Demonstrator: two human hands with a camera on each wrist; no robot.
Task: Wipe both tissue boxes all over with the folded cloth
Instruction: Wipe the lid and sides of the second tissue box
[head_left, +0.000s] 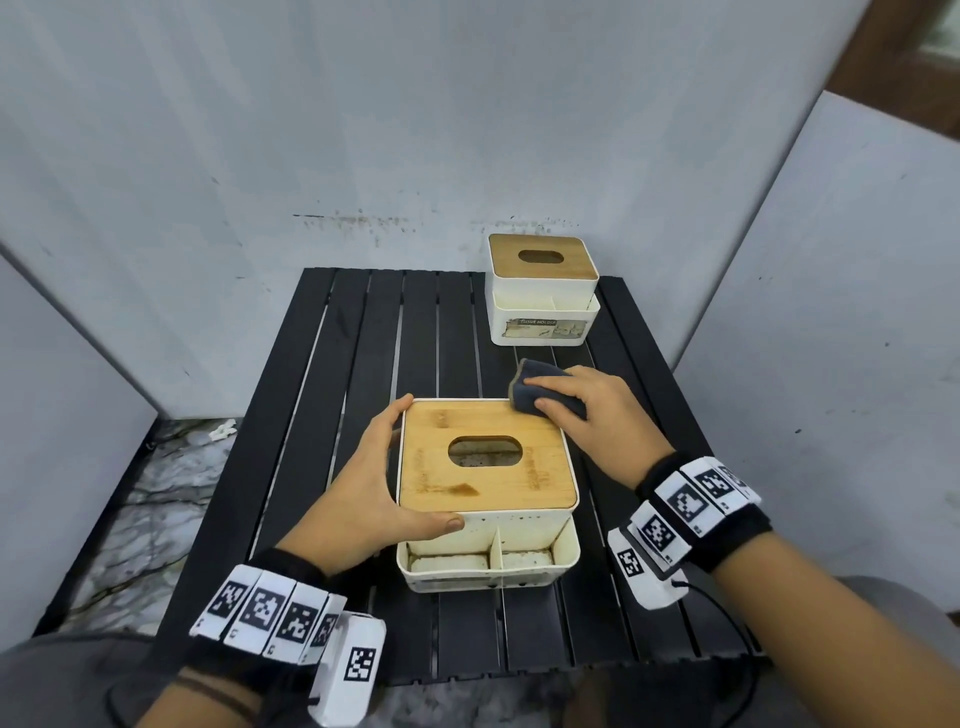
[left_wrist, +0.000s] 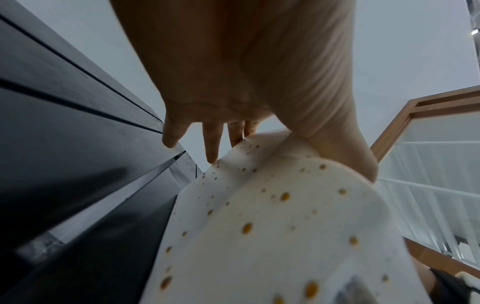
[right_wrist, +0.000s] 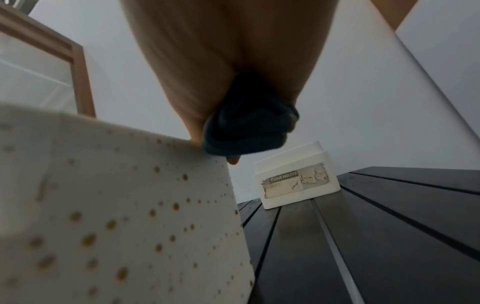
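Observation:
The near tissue box (head_left: 485, 467) is white with a stained bamboo lid and brown-speckled walls (left_wrist: 272, 226) (right_wrist: 116, 205). It stands mid-table. My left hand (head_left: 384, 483) grips its left side, thumb along the front wall and fingers at the far left corner. My right hand (head_left: 576, 410) holds the folded dark grey cloth (head_left: 540, 387) (right_wrist: 246, 127) and presses it on the lid's far right corner. A second tissue box (head_left: 543, 288) (right_wrist: 296, 181), white with a wooden lid and a "TISSUE HOLDER" label, stands at the table's far right, untouched.
The black slatted table (head_left: 384, 332) stands against grey-white wall panels (head_left: 363, 130) behind and on both sides. A marbled floor (head_left: 156, 499) shows to the left of the table. Bare slats lie left of and in front of the near box.

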